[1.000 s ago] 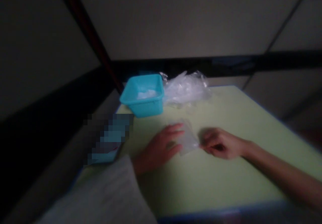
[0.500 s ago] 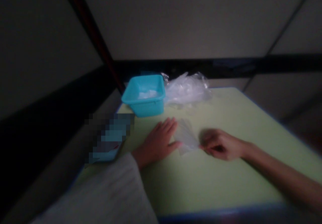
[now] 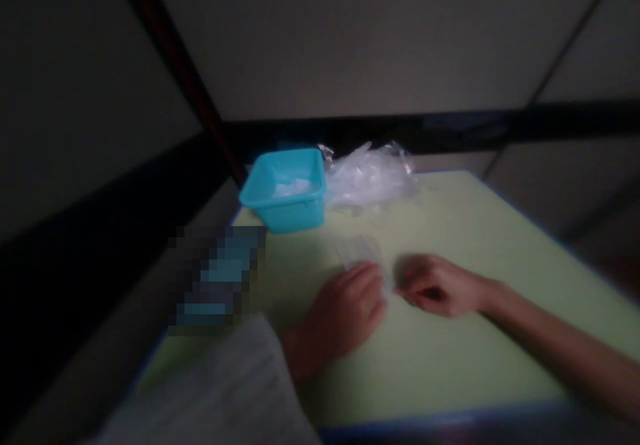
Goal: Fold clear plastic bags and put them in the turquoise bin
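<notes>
A small clear plastic bag (image 3: 357,248) lies flat on the pale green table. My left hand (image 3: 343,308) is over its near part, fingers curled together and partly covering it; the fingertips look closed on the bag near its right edge, though blur hides the exact contact. Just to the right, my right hand (image 3: 433,286) rests on the table with its fingers folded into a pinch, thumb and forefinger at the bag's right corner.
Behind the hands stands a turquoise plastic basket (image 3: 295,215) with whitish pieces inside. Beside it lies a heap of clear plastic bags (image 3: 367,178). A pixelated flat object (image 3: 223,271) is at the table's left edge. A wall rises behind the table (image 3: 490,351).
My left hand has moved right and nearer to me, from lying spread at the bag's left edge to curled over its near part. My right hand has stayed put, still pinching.
</notes>
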Demonstrator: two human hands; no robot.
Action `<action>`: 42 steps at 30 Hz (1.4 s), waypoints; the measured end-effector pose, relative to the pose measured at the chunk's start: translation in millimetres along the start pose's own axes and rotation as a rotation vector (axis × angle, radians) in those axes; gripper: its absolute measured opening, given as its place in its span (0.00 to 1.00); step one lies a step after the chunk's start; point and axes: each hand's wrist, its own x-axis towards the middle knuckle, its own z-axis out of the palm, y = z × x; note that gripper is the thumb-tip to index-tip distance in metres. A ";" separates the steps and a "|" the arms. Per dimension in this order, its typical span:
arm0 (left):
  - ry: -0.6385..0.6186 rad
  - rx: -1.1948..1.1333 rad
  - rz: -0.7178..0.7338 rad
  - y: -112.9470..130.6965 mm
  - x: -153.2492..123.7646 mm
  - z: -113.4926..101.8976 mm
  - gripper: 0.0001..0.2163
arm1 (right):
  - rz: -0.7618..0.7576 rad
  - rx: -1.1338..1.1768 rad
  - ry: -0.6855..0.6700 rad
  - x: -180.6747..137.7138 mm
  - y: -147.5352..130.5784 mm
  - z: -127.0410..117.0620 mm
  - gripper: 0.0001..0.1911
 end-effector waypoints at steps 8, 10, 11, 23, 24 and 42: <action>-0.117 0.093 -0.002 4.6 -1.0 -0.3 0.05 | -0.001 -0.028 -0.025 -0.1 0.6 1.2 0.14; -0.145 0.122 0.003 4.8 -0.9 -0.8 0.05 | 0.002 -0.029 -0.026 0.0 0.2 1.1 0.14; -0.157 0.136 0.003 5.4 -0.9 -0.9 0.04 | 0.004 -0.028 -0.026 0.1 0.0 1.0 0.15; -0.237 0.141 -0.015 7.9 -2.2 -1.9 0.05 | 0.013 -0.004 -0.018 -0.5 -0.6 1.3 0.13; -0.236 0.135 -0.021 7.7 -2.2 -1.8 0.05 | 0.012 -0.004 -0.020 -0.6 -0.4 1.1 0.13; -0.213 0.061 -0.130 13.2 -3.5 -9.5 0.12 | -0.005 -0.021 -0.024 -0.6 -0.9 0.0 0.15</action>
